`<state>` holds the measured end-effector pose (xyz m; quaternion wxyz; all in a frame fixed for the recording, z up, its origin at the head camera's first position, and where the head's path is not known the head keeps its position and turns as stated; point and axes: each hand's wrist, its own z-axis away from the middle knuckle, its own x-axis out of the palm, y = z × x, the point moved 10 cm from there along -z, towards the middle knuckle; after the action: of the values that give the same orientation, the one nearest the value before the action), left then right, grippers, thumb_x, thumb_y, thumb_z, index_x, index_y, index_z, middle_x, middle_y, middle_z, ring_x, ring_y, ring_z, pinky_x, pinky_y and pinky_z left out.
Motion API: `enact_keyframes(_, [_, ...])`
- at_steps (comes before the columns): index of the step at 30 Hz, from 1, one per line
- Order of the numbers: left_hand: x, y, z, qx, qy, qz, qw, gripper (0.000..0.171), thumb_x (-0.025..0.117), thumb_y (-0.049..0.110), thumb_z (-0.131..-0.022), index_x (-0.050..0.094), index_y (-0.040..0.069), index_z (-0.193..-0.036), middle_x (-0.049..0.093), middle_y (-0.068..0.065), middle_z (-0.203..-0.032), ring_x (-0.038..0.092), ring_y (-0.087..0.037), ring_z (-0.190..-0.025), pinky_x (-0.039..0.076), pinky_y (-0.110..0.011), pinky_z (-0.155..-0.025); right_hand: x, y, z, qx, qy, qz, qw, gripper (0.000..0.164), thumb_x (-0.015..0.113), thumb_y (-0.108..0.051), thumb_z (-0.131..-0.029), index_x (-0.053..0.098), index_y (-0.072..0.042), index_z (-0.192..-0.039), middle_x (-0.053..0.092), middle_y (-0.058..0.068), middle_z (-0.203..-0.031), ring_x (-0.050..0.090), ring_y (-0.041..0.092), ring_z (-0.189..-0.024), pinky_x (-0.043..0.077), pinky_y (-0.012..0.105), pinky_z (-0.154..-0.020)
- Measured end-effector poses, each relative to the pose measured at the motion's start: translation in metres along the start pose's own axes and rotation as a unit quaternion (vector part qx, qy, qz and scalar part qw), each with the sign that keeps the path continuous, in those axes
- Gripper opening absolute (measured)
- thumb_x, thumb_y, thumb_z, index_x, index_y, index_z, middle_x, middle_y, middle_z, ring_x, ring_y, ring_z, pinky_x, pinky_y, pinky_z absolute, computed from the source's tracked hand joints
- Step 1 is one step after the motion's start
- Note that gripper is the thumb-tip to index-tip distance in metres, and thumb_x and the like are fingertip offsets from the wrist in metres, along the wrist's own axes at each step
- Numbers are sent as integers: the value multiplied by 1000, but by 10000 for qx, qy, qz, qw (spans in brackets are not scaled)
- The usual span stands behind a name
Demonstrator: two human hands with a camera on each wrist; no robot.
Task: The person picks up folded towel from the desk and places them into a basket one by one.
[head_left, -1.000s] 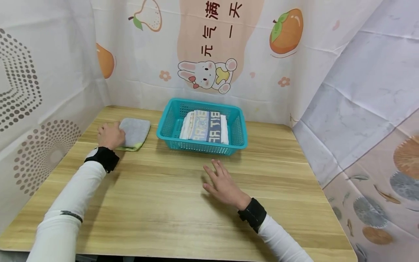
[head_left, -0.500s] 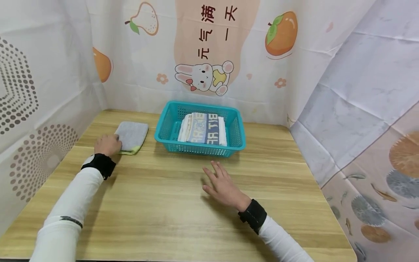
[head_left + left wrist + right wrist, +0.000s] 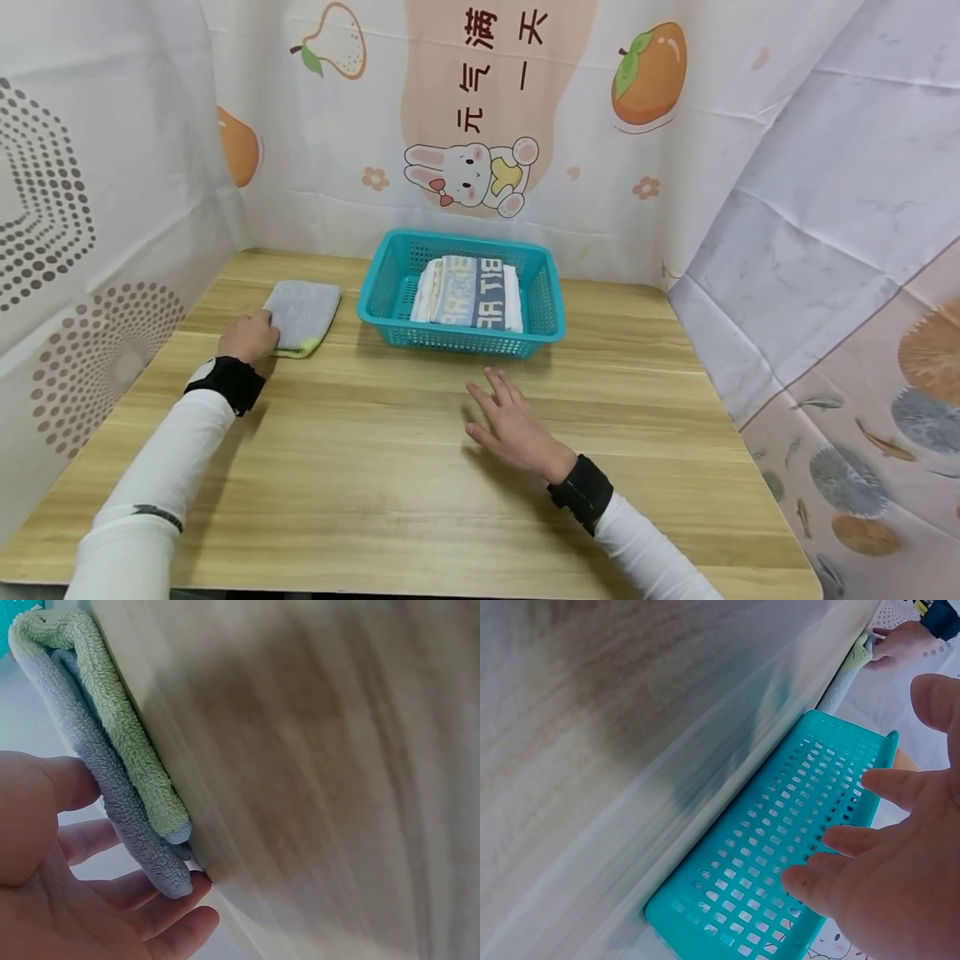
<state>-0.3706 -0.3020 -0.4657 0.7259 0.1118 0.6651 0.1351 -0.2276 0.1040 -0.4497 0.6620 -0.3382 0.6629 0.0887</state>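
Observation:
A folded grey towel with a yellow-green edge lies on the left of the wooden table. My left hand grips its left end. In the left wrist view the thumb rests on the grey top layer, while the other fingers curl round the end, close to the tabletop. My right hand holds nothing; its fingers are spread in front of the teal plastic basket. Inside the basket sits a folded white towel with a blue lettered band.
The wooden table has its front edge at the bottom of the head view. Printed cloth curtains hang behind it and along both sides. The basket stands near the back, to the right of the grey towel.
My left hand has moved slightly back towards me along the grey towel's left end, uncovering more of the towel. The right hand and the basket stay in place.

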Motion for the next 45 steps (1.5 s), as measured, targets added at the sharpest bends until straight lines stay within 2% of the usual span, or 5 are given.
enact_keyframes(8, [2,-2,9,-49,-52,47,10000,48,33,15,-100,38,-15,-137,39,-47,-132,39,-63,-118,37,-69,-93,-2,-2,0,-25,-14,-21,10000,63,55,-35,-103,34,-6,-154,18,29,-160,15,48,-147,20,57,-117])
enact_keyframes(17, [5,2,30,295,41,-134,9995,44,37,14,-98,43,-17,-129,44,-50,-121,46,-66,-104,42,-68,-79,0,-2,1,-56,-35,21,10000,65,56,-37,-102,34,-5,-154,19,30,-159,16,48,-147,20,57,-117])
enact_keyframes(27, [7,5,50,475,12,-93,9988,47,38,15,-100,40,-17,-134,44,-49,-114,49,-64,-98,43,-66,-75,1,-5,-2,1,-7,-51,10000,64,56,-36,-102,35,-5,-154,19,29,-159,15,48,-147,21,58,-117])
enact_keyframes(37, [4,11,68,399,-270,-44,9988,55,41,17,-98,34,-20,-138,41,-52,-121,45,-66,-105,40,-68,-85,3,-6,-1,-49,49,17,10000,66,57,-37,-101,35,-4,-153,20,30,-159,16,48,-147,21,58,-116])
enact_keyframes(45, [3,16,79,435,-414,-13,9982,54,47,17,-95,37,-21,-133,43,-51,-118,47,-65,-104,42,-66,-82,4,-6,-1,-48,36,-53,10000,66,57,-37,-101,34,-4,-154,19,29,-159,16,47,-147,20,58,-117])
